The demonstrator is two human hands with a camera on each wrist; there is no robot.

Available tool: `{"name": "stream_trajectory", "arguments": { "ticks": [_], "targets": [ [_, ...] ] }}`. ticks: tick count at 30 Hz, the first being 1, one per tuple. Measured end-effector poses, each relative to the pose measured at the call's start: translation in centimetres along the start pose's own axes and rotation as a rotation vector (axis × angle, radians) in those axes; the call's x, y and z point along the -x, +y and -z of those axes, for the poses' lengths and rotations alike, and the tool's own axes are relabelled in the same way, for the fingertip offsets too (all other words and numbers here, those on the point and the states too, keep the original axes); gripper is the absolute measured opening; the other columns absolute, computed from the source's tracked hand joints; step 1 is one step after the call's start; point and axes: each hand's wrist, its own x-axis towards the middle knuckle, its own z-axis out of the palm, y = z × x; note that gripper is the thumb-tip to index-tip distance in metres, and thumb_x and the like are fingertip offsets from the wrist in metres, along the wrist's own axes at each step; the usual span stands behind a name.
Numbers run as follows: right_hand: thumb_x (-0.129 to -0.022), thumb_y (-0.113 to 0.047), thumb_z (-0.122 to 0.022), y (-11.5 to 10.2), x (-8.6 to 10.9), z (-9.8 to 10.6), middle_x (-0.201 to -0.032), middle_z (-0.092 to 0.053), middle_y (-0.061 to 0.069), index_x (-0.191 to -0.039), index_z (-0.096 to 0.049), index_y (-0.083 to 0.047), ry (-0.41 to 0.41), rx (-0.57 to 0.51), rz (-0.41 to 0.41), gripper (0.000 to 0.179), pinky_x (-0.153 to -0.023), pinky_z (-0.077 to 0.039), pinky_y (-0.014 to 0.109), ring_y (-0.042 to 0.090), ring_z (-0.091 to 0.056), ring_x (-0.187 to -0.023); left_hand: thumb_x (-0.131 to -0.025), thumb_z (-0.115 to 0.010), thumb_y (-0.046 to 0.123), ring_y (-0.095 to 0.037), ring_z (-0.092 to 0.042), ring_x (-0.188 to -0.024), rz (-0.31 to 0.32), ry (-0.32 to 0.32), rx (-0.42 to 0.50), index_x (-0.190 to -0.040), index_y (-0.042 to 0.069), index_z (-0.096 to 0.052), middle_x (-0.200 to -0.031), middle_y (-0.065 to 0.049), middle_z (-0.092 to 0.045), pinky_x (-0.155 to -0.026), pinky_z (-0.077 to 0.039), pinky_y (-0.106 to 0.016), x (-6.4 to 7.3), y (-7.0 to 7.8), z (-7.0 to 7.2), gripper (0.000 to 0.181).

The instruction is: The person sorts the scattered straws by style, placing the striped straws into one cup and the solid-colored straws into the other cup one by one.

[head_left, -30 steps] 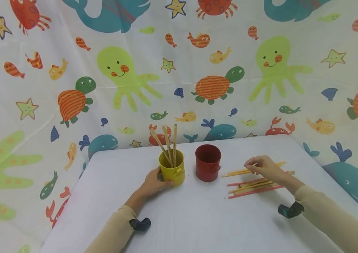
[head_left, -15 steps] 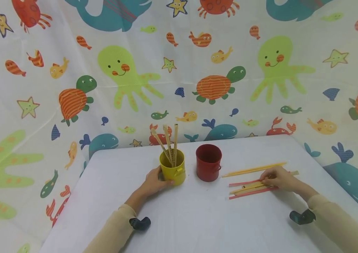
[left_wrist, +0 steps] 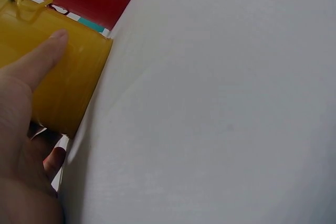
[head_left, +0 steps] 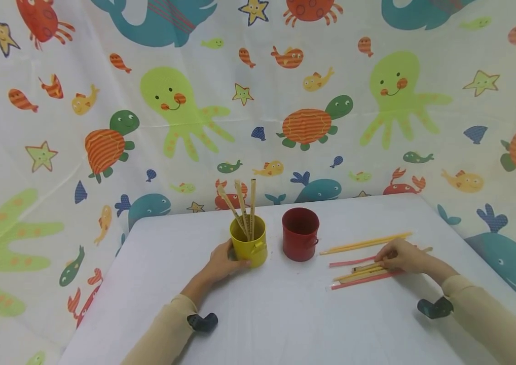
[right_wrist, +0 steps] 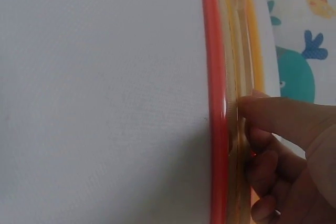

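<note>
My left hand (head_left: pixel 221 263) grips a small yellow metal pail (head_left: pixel 245 253) from its left side, thumb across the front, as the left wrist view also shows. Three tan paper-wrapped sticks (head_left: pixel 252 203) stand leaning inside it. At the right, my right hand (head_left: pixel 401 256) pinches a tan paper-wrapped stick (right_wrist: pixel 242 30) with a dark end, its thumb lying along the wrapper. That stick is within a loose row on the table, between red straws (head_left: pixel 363 280) and a yellow straw (head_left: pixel 346 277). The hand hides the row's right part.
A red pail (head_left: pixel 299 246) stands right of the yellow one, with no sticks visible in it. Behind the row, yellow straws (head_left: pixel 363 245) lie together on the white table (head_left: pixel 285 319). A sea-animal curtain (head_left: pixel 258 152) hangs behind the table's far edge.
My right hand has moved from above the yellow straws down and right onto the row, where it now pinches a tan stick; the row has shifted slightly. My left hand stays on the yellow pail.
</note>
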Motion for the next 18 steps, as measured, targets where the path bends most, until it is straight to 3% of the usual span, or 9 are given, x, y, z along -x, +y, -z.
{"name": "stream_trajectory", "arguments": {
  "ticks": [5,11,18],
  "targets": [
    [-0.089,-0.008,-0.075,-0.07,-0.14,0.02,-0.091,-0.067,0.003,-0.1,-0.077,-0.003,-0.011,-0.005,-0.043,0.012,-0.067,-0.046,0.021,0.017,-0.055,-0.085,-0.08,-0.084,0.044,-0.038,-0.034,-0.151,0.004,-0.004,0.0,-0.155,0.012,-0.04,-0.159,-0.013,-0.044,-0.123,-0.024,-0.064,0.04,-0.1,-0.11,0.093],
    [-0.088,-0.005,-0.073,0.13,-0.33,0.13,-0.081,-0.058,0.002,-0.097,-0.076,-0.002,-0.049,-0.045,-0.033,0.01,-0.063,-0.042,0.023,0.017,-0.052,-0.08,-0.079,-0.084,0.045,-0.037,-0.033,-0.152,0.005,-0.01,0.008,-0.156,0.012,-0.038,-0.16,-0.012,-0.043,-0.123,-0.023,-0.064,0.1,-0.06,-0.27,0.095],
    [-0.087,-0.008,-0.076,-0.08,-0.69,0.4,-0.078,-0.055,0.001,-0.091,-0.075,-0.007,-0.055,0.007,-0.026,0.004,-0.062,-0.042,0.025,0.018,-0.051,-0.078,-0.078,-0.085,0.046,-0.037,-0.034,-0.151,0.014,0.003,0.011,-0.156,0.013,-0.038,-0.16,-0.011,-0.043,-0.123,-0.024,-0.064,0.09,-0.08,-0.13,0.097]
  ]
}}
